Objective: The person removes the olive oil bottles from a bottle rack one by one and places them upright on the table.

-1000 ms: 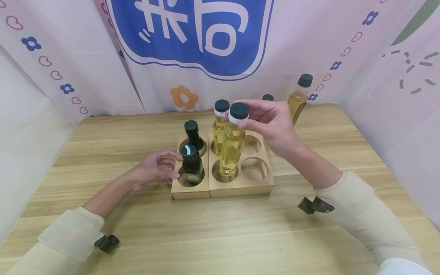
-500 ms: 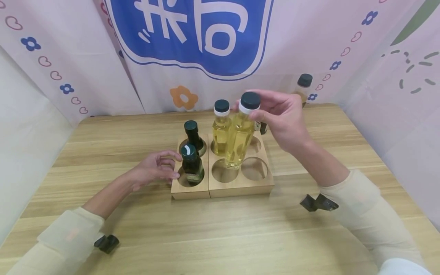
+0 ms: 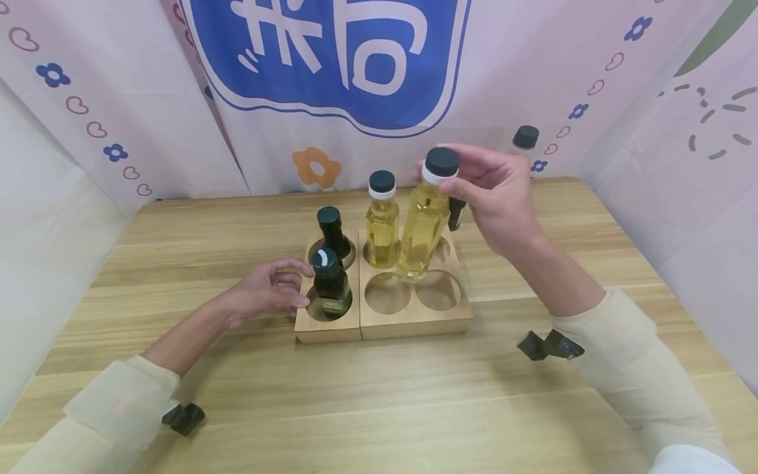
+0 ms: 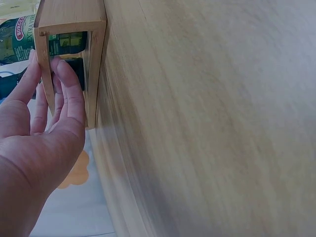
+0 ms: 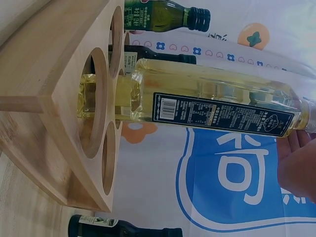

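My right hand (image 3: 497, 197) pinches a bottle of yellow oil (image 3: 424, 230) by the neck, just under its dark cap. The bottle leans, its base above the right part of the wooden bottle rack (image 3: 414, 326). A similar oil bottle (image 3: 381, 234) stands in a back hole. At the rack's left end, my left hand (image 3: 266, 293) grips the top board's edge; in the left wrist view, some fingers (image 4: 71, 89) reach inside the open side. Beside that hand, a dark green bottle (image 3: 331, 289) sits in the front left hole, with a slimmer dark bottle (image 3: 331, 230) behind it.
Behind my right hand stands another capped bottle (image 3: 525, 138), mostly hidden. A dark bottle (image 3: 455, 214) is on the table beyond the rack's right back corner, shown also in the right wrist view. The printed cloth (image 3: 266, 151) hangs along the table's back edge.
My right hand has lifted the yellow oil bottle out of the front middle hole and moved it right and back, tilting it. The left hand has stayed at the rack.
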A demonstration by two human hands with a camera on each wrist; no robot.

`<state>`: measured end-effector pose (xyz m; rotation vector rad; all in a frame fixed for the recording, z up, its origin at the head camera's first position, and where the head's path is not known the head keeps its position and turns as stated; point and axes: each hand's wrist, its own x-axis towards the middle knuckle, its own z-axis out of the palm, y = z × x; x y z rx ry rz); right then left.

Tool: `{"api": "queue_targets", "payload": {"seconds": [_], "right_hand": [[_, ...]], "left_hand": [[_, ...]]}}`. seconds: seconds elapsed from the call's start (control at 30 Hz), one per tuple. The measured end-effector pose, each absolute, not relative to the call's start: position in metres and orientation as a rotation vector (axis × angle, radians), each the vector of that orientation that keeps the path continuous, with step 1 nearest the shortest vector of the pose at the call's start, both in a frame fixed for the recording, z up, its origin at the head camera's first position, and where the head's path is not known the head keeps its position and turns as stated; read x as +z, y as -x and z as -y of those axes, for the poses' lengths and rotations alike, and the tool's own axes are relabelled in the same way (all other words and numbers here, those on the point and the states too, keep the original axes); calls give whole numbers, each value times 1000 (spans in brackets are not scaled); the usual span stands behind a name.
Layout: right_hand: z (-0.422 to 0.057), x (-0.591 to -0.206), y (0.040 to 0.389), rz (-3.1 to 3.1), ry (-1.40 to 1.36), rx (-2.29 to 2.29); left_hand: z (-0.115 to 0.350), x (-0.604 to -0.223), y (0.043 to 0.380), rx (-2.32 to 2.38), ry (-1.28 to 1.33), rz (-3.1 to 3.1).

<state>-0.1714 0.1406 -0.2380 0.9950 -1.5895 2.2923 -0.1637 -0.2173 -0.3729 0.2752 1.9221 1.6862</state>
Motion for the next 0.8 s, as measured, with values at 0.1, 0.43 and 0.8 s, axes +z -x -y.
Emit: {"api": "queue_targets", "payload": {"seconds": [0.1, 0.43, 0.8], "right_hand": [[-142, -238, 173, 1570, -987, 2319], [-146, -240, 179, 1573, -966, 2287], [-151, -242, 187, 1554, -947, 2263]], "left_hand": [[217, -372, 164, 1689, -275, -1920], [217, -372, 164, 1690, -273, -1909], [218, -371, 163, 1681, -263, -1916]]}}
